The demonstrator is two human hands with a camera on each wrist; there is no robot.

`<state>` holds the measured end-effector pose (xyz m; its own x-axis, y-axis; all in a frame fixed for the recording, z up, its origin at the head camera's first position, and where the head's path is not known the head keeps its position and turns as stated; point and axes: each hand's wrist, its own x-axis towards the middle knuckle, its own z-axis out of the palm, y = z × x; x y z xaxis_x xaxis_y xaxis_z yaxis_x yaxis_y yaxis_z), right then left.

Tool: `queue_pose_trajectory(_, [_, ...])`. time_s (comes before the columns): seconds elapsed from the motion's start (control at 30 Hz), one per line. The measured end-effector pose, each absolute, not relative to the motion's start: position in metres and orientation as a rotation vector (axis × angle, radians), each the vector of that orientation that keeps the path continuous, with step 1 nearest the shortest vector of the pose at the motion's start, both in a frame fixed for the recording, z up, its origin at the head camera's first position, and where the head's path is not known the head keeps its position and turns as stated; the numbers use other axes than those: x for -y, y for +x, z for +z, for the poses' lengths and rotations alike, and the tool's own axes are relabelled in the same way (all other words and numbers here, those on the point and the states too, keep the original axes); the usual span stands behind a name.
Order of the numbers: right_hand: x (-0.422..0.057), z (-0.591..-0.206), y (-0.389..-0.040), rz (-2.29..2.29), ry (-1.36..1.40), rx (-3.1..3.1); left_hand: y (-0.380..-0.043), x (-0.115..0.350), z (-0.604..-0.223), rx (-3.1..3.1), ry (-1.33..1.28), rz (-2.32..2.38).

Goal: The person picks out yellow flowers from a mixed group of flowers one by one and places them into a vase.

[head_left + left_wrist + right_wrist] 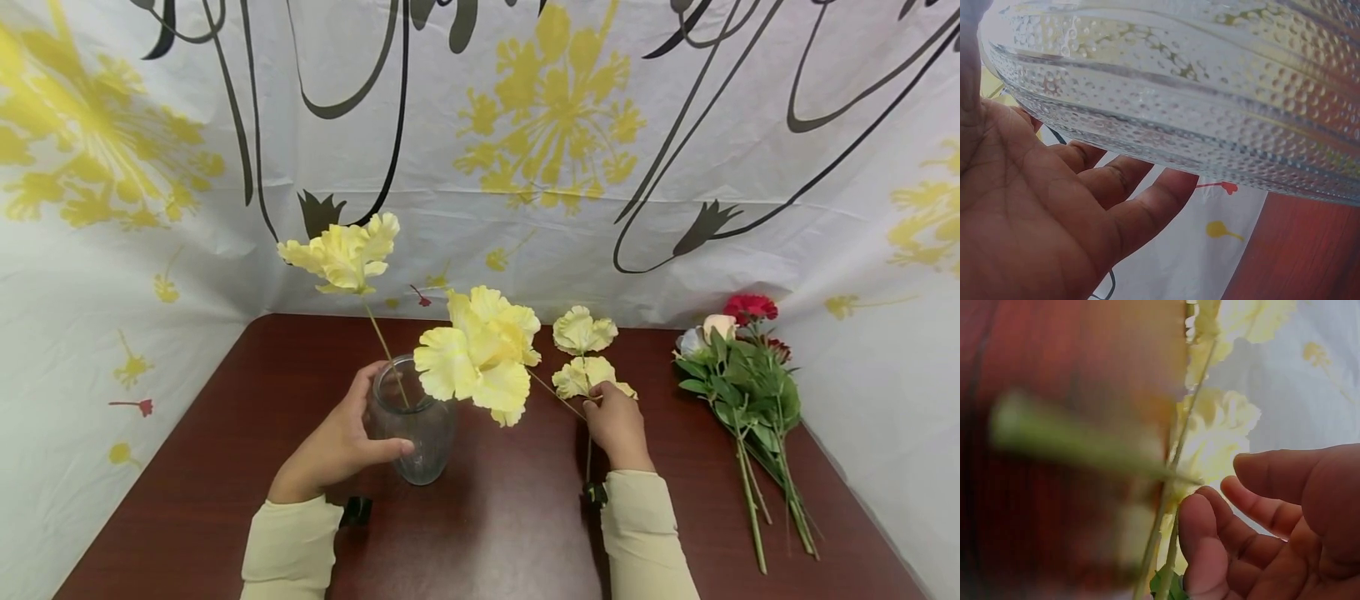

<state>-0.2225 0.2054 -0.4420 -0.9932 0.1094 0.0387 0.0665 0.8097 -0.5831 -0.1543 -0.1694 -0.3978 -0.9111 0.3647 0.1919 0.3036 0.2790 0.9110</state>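
A ribbed, dimpled clear glass vase (423,458) is left of centre over the desk (510,533), its mouth upward. The left hand (341,442) holds it from the side, thumb across the near wall and fingers (1160,203) curved round the far side; the left wrist view shows fingertips touching the dimpled glass. One yellow flower (345,260) stands in the vase, its thin stem leaning left over the rim.

A second, fully opened yellow bloom (476,358) is just to the right of the vase, overlapping its rim in the head view. Its stem slants down to the fingertips of the right hand (618,425). These fingers are bent inward, with a gap showing beside the thumb in the right wrist view; whether they pinch the stem I cannot tell. A blurred green stem (1054,434) crosses close to that camera.

Just beyond the right hand, two smaller yellow blooms (583,331) lie one behind the other. Well to the right rests a leafy bunch of flowers (738,387) with red, peach and whitish heads, stems toward the person. Cream sleeves (645,521) cover both forearms. A white sheet (450,150) printed with yellow and dark plants hangs behind.
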Motion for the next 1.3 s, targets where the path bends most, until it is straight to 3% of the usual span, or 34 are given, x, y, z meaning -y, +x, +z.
queue_pose_trajectory(0.53, [-0.209, -0.451, -0.228, 1.032, -0.157, 2.946, -0.156, 0.168, -0.399, -2.487, 0.646, 1.740])
queue_pose_trajectory(1.0, [-0.200, -0.430, -0.225, 1.532, -0.054, 2.791, -0.140, 0.154, -0.369, -2.549, 0.550, 1.747])
queue_pose_trajectory(1.3, [-0.190, -0.412, -0.221, 1.676, 0.124, 2.517, -0.145, 0.150, -0.375, -2.712, 0.445, 1.758])
